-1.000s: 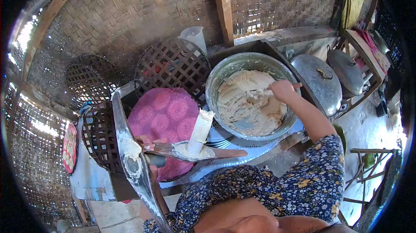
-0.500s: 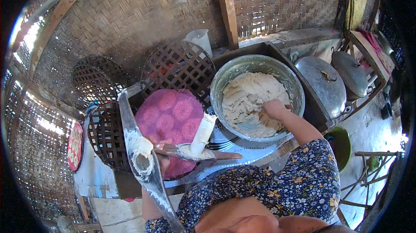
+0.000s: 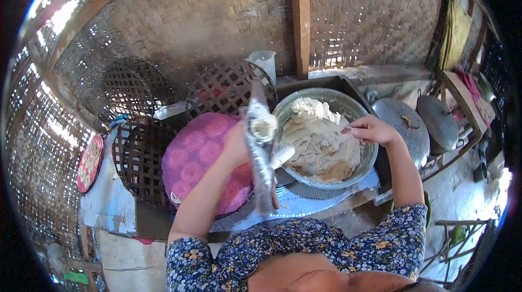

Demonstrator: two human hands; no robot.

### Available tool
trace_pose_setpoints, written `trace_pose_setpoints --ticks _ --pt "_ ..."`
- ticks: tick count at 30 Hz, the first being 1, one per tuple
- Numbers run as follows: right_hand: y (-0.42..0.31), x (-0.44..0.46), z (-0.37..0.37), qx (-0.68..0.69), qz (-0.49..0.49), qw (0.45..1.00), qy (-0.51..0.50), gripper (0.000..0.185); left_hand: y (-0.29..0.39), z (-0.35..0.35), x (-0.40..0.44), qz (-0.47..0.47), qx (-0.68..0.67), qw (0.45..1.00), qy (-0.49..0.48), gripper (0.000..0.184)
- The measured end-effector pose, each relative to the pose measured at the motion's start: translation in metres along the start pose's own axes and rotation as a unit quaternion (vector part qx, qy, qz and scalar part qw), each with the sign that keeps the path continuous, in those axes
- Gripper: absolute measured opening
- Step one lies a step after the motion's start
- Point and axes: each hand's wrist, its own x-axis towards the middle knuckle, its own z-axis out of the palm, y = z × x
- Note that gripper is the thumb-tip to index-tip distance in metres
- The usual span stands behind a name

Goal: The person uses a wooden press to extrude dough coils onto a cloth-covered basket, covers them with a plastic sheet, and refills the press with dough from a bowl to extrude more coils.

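Observation:
My left hand (image 3: 236, 144) is closed around a wooden dough press (image 3: 261, 153), which stands nearly upright and is smeared by motion. Pale dough fills the round hole in its bar, and a white cylinder (image 3: 283, 156) sticks out toward the basin. My right hand (image 3: 375, 130) pinches the handle of a thin utensil above the metal basin (image 3: 371, 156). A lump of dough (image 3: 314, 108) sits at the utensil's far end and hides its shape. More sticky dough (image 3: 323, 148) fills the basin. Left of the press lies a round tray (image 3: 190, 153) covered with pink mesh, marked by ring patterns.
Dark woven baskets (image 3: 142, 156) stand at the left, and another (image 3: 231, 88) leans behind the tray. A white pitcher (image 3: 265, 64) is at the back. Lidded pots (image 3: 399, 123) sit right of the basin. A woven bamboo wall (image 3: 217, 20) closes off the back.
My left hand has brought the press right, toward the basin, and turned it more upright. My right hand has risen out of the dough, with the utensil and a lump of dough lifted.

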Motion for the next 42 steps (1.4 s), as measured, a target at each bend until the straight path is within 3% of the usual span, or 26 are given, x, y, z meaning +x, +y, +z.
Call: trace_pose_setpoints --ticks 2,3,4,6,7,8,10,14,17,20,21,24,26,27,29,33,35,38,39,42 --pt "-0.015 -0.003 0.005 0.061 -0.023 0.997 -0.041 0.045 0.012 0.016 0.013 -0.022 -0.007 1.0 0.011 0.042" --pt "-0.014 0.001 0.004 0.066 -0.025 0.994 -0.089 0.042 0.029 0.01 0.014 -0.038 0.035 0.998 -0.024 0.05" --pt "-0.017 0.002 0.008 0.008 -0.054 0.995 -0.088 0.041 0.012 0.026 0.02 0.022 0.041 0.999 -0.002 0.048" --pt "-0.026 0.004 0.016 -0.106 -0.11 0.985 -0.081 0.041 0.031 0.016 0.013 0.042 0.037 0.998 -0.014 0.044" --pt "-0.021 0.009 0.008 -0.19 -0.186 0.963 -0.042 0.036 0.035 0.015 0.011 0.039 0.053 0.998 -0.016 0.043" --pt "-0.033 0.008 0.004 -0.278 -0.186 0.942 -0.013 0.035 0.037 0.014 0.008 0.035 0.068 0.997 -0.02 0.041" --pt "-0.071 -0.004 0.001 -0.445 -0.179 0.876 0.043 0.033 0.038 0.016 0.006 0.036 0.101 0.994 -0.03 0.04" --pt "-0.125 -0.011 0.04 -0.612 -0.302 0.714 0.157 0.027 0.032 0.026 0.005 0.061 0.136 0.989 -0.023 0.041" --pt "-0.126 0.002 0.089 -0.694 -0.341 0.609 0.176 0.016 0.039 0.021 0.004 0.031 0.106 0.994 -0.006 0.042" --pt "-0.11 0.005 0.104 -0.674 -0.482 0.496 0.26 0.019 0.02 0.022 0.009 -0.003 0.089 0.996 0.005 0.044" --pt "-0.105 0.01 0.099 -0.629 -0.514 0.52 0.263 0.015 0.015 0.022 0.01 -0.021 0.099 0.995 -0.006 0.046" --pt "-0.114 -0.012 0.073 -0.611 -0.438 0.609 0.253 0.01 -0.001 0.021 0.011 -0.056 0.103 0.993 -0.025 0.051" --pt "-0.124 -0.034 0.053 -0.566 -0.392 0.648 0.327 0.012 -0.018 0.017 0.011 -0.053 0.08 0.995 -0.017 0.052" --pt "-0.124 -0.032 0.046 -0.56 -0.394 0.636 0.357 0.013 -0.02 0.016 0.008 0.04 0.024 0.999 0.024 0.054" --pt "-0.121 -0.027 0.038 -0.543 -0.387 0.616 0.419 0.016 -0.008 0.023 0.01 -0.001 0.063 0.998 0.023 0.045" --pt "-0.121 -0.025 0.037 -0.557 -0.388 0.661 0.319 0.016 -0.005 0.032 0.016 0.007 0.088 0.996 0.003 0.043" --pt "-0.123 -0.021 0.042 -0.574 -0.401 0.657 0.278 0.015 -0.011 0.031 0.017 0.025 0.108 0.994 -0.006 0.043" --pt "-0.117 -0.007 0.062 -0.598 -0.396 0.659 0.226 0.01 0.024 0.029 0.012 -0.056 0.118 0.991 0.001 0.042" --pt "-0.114 0.002 0.074 -0.602 -0.406 0.653 0.217 0.009 0.033 0.025 0.012 -0.066 0.124 0.99 -0.026 0.052" --pt "-0.1 0.014 0.083 -0.602 -0.431 0.639 0.206 0.01 0.034 0.026 0.008 -0.051 0.116 0.991 -0.039 0.052"
